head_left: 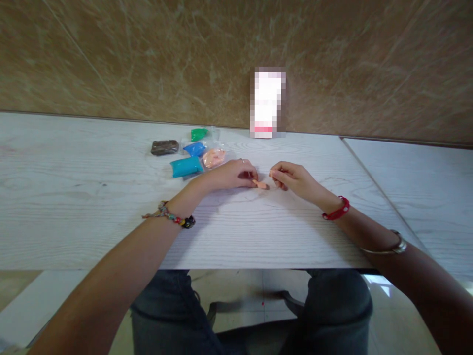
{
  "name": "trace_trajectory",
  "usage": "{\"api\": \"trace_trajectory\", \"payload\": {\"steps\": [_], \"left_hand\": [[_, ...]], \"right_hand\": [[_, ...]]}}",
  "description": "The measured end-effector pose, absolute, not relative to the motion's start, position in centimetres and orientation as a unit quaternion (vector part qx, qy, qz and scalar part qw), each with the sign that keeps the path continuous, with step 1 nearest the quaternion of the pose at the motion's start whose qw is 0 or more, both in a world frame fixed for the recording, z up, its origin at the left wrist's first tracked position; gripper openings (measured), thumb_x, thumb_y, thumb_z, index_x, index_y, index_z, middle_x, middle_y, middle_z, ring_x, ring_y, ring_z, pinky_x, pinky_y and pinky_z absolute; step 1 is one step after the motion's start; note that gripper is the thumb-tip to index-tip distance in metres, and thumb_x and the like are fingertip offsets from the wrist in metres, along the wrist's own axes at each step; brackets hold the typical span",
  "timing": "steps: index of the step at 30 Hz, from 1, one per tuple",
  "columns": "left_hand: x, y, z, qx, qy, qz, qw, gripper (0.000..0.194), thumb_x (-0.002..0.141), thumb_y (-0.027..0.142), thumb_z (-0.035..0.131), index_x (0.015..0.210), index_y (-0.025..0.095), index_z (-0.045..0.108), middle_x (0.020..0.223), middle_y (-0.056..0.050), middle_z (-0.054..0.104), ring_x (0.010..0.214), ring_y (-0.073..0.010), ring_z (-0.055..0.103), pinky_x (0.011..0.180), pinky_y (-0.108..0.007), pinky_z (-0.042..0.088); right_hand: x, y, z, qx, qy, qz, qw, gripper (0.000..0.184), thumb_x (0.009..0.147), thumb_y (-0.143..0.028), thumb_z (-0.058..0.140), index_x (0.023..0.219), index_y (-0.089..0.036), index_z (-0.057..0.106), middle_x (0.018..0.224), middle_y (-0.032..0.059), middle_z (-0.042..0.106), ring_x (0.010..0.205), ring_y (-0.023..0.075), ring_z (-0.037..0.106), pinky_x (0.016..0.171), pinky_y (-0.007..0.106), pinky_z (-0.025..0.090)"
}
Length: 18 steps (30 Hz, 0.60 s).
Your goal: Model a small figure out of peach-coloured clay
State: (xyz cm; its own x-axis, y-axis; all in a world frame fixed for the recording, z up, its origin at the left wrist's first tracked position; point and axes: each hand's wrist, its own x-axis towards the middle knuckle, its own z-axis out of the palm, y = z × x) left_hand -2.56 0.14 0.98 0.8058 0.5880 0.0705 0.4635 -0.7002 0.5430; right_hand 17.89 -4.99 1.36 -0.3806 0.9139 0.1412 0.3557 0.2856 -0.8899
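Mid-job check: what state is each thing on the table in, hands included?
Left hand: curled, touching peach piece; grip unclear
Right hand: pinched, seemingly on a peach bit
Peach piece: unwrapped
Peach pack: in clear plastic
Teal pack: wrapped, lying flat
Blue pack: wrapped
Green pack: wrapped
Brown pack: wrapped
Device: bright, pixelated, unreadable

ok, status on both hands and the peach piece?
Left hand touching peach piece, grip unclear. Right hand apart from it, seemingly pinching a small peach bit. Peach piece between the hands. Wrapped packets off left, not between them.
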Motion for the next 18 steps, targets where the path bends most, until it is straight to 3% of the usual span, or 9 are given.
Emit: {"api": "trace_trajectory", "payload": {"steps": [3, 8, 18], "left_hand": [[-2.6, 0.2, 1.0, 0.913, 0.287, 0.120, 0.264, 0.031, 0.083, 0.041, 0.045, 0.087, 0.016, 0.063, 0.084, -0.004, 0.058, 0.079, -0.0131, 0.053, 0.071, -0.024, 0.039], [-2.7, 0.1, 1.1, 0.931, 0.258, 0.096, 0.241, 0.033, 0.086, 0.040, 0.039, 0.086, 0.016, 0.063, 0.084, -0.004, 0.057, 0.081, -0.0137, 0.052, 0.075, -0.025, 0.038], [-2.3, 0.0, 0.9, 0.935, 0.299, 0.094, 0.166, 0.033, 0.089, 0.035, 0.035, 0.092, 0.017, 0.063, 0.088, -0.005, 0.058, 0.083, -0.0142, 0.052, 0.076, -0.025, 0.038]], "right_hand": [[18.0, -4.9, 1.2, -0.433, -0.698, 0.438, 0.366, 0.020, 0.078, -0.036, 0.055, 0.073, -0.017, 0.050, 0.057, -0.0050, 0.049, 0.048, 0.0045, 0.043, 0.046, 0.020, 0.035], [18.2, -4.6, 1.0, -0.437, -0.680, 0.465, 0.361, 0.026, 0.077, -0.042, 0.056, 0.074, -0.017, 0.049, 0.055, -0.0052, 0.050, 0.047, 0.0043, 0.043, 0.045, 0.019, 0.034], [18.4, -4.0, 0.3, -0.474, -0.712, 0.385, 0.347, 0.026, 0.079, -0.042, 0.051, 0.071, -0.017, 0.050, 0.053, -0.0041, 0.049, 0.048, 0.0062, 0.045, 0.047, 0.020, 0.037]]}}
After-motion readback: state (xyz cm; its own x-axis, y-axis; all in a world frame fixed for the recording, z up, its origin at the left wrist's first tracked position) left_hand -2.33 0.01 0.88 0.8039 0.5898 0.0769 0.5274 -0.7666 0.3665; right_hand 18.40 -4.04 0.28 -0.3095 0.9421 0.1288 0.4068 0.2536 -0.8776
